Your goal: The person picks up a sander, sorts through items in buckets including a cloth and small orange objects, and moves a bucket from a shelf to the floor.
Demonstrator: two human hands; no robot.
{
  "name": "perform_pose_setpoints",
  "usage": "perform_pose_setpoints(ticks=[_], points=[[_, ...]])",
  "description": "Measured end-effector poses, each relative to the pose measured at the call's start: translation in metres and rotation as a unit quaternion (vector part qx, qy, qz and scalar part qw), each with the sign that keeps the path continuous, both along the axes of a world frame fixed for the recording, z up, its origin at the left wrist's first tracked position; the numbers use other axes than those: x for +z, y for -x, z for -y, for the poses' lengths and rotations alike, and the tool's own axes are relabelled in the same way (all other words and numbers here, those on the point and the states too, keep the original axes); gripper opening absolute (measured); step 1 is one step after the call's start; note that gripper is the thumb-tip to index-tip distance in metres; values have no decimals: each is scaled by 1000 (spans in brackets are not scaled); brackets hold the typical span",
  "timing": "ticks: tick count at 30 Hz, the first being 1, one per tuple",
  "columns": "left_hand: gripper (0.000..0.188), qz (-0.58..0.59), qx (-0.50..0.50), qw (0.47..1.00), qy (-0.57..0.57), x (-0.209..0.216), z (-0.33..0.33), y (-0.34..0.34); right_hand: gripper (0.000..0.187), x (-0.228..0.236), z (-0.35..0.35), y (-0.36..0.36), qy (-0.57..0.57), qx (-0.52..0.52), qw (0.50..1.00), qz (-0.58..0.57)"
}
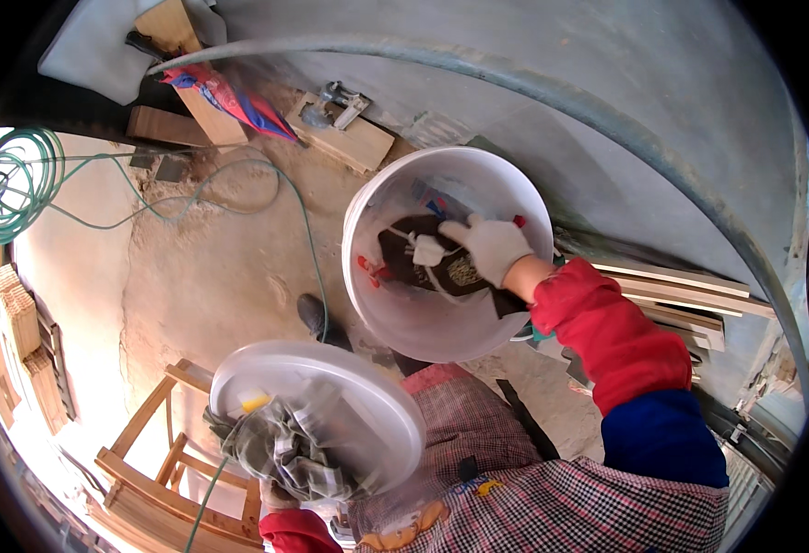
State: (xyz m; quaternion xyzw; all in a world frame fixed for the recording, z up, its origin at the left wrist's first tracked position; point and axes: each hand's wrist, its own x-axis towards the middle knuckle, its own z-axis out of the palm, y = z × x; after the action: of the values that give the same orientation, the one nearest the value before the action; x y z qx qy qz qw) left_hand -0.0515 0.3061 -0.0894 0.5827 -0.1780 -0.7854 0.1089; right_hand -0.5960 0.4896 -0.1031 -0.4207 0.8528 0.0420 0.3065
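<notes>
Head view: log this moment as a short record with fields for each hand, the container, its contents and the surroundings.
Right hand: gloved, inside the bucket; grip unclear
Left hand: mostly hidden, at the lower edge of the lid
Container: white bucket, open at the top
Contents: dark item and small red pieces
Lid: white, round, checked cloth against it
Surroundings: green hose, wooden frame, planks
</notes>
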Motion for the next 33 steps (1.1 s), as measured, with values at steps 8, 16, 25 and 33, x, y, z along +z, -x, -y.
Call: perform_pose_setpoints(ticks=[8, 16, 25, 33], points=[[48, 45, 56, 997, 23, 12, -5, 23, 47, 6, -27, 34, 111, -129, 979, -110], [49, 22, 48, 998, 22, -7, -13, -3, 44, 20, -16, 19, 132, -91, 985, -57], [45, -10, 178, 967, 183, 66, -37, 21, 44, 52, 19, -53, 185, 78, 975, 100], [48, -246, 464, 814, 247, 195, -110, -66, 39, 59, 36, -20, 296, 62, 945, 121]])
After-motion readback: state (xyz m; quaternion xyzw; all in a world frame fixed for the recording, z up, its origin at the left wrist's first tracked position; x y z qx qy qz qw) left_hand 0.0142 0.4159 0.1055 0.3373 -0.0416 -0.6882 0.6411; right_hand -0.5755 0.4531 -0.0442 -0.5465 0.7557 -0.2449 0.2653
